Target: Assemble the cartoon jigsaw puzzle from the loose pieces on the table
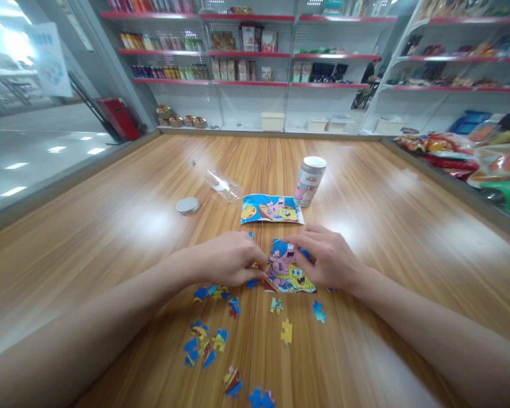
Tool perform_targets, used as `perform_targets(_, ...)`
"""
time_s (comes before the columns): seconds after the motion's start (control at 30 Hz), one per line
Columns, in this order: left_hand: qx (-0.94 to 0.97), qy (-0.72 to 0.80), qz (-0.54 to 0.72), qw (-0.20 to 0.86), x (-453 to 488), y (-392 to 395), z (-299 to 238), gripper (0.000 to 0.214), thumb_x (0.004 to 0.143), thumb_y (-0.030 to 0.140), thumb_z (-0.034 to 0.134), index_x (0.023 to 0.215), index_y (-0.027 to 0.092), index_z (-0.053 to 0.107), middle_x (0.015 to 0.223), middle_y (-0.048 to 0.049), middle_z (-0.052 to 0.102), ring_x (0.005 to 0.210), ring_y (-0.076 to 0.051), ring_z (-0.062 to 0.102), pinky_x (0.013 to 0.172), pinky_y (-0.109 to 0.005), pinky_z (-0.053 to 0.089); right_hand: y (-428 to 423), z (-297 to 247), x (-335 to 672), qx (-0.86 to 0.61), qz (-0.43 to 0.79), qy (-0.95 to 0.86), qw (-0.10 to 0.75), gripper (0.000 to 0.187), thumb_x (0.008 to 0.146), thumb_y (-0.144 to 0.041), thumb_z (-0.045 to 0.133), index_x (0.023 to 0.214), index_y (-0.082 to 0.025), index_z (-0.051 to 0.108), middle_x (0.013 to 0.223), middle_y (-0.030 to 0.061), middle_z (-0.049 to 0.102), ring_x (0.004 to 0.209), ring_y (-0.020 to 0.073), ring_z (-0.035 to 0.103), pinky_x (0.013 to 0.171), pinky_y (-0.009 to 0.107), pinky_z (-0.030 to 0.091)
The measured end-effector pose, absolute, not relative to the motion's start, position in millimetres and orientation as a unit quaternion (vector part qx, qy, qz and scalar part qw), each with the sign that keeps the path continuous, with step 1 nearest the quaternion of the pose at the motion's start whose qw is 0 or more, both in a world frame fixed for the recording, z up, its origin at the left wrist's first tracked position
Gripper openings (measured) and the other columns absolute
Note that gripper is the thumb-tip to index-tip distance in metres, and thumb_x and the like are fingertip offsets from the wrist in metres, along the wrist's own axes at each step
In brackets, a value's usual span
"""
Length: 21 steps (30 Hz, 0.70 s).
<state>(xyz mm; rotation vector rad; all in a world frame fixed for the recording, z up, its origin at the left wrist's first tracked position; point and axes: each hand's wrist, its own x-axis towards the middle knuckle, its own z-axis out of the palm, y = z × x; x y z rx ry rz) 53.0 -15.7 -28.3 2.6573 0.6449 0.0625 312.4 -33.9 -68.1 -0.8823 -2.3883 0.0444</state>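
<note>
Left hand [233,258], fingertips bunched, meets the left edge of the part-built SpongeBob jigsaw [287,273]; whether anything is pinched, I cannot tell. Right hand [329,258], thumb and forefinger spread, touches its upper right. Beyond, the picture card [272,208] lies crosswise on the desk [365,187].

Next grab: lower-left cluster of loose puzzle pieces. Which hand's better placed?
Left hand, probably: it's nearer the cluster, on the same side. The right hand, over the assembled section, would likely have to reach across.
</note>
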Motion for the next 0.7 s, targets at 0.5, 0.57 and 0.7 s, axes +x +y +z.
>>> perform_targets(0.5, 0.950, 0.223, 0.027, 0.219, 49.6, -12.5, -27.9, 0.019, 0.087, 0.020, 0.061, 0.094, 0.025, 0.078, 0.071, -0.0009, 0.074, 0.061, -0.012, 0.063, 0.058, -0.023, 0.041, -55.3, -53.4, 294.1, -0.244, 0.120, -0.939, 0.210, 0.029, 0.091, -0.024, 0.056, 0.118, -0.022, 0.064, 0.108, 0.0094, 0.057, 0.090, 0.0188, 0.058, 0.075, 0.033, 0.051)
perform_targets(0.57, 0.952, 0.210, 0.029, 0.220, 48.7, -11.5, -28.0, 0.020, 0.088, 0.020, 0.061, 0.098, 0.027, 0.077, 0.075, 0.0005, 0.075, 0.064, -0.012, 0.065, 0.060, -0.023, 0.043, -53.9, -54.7, 295.5, -0.236, 0.123, -0.942, 0.206, 0.020, 0.091, -0.023, 0.056, 0.108, -0.023, 0.068, 0.106, 0.0087, 0.058, 0.089, 0.0181, 0.058, 0.074, 0.032, 0.050)
perform_targets(0.7, 0.963, 0.176, 0.078, 0.188, 50.0, -11.4, -38.2, 0.013, 0.090, 0.024, 0.062, 0.088, 0.024, 0.075, 0.068, 0.0013, 0.072, 0.059, -0.011, 0.063, 0.058, -0.023, 0.043, -49.2, -61.5, 297.3, -0.244, 0.113, -0.939, 0.213, 0.016, 0.092, -0.023, 0.056, 0.101, -0.021, 0.069, 0.101, 0.0077, 0.060, 0.086, 0.0175, 0.058, 0.071, 0.030, 0.048)
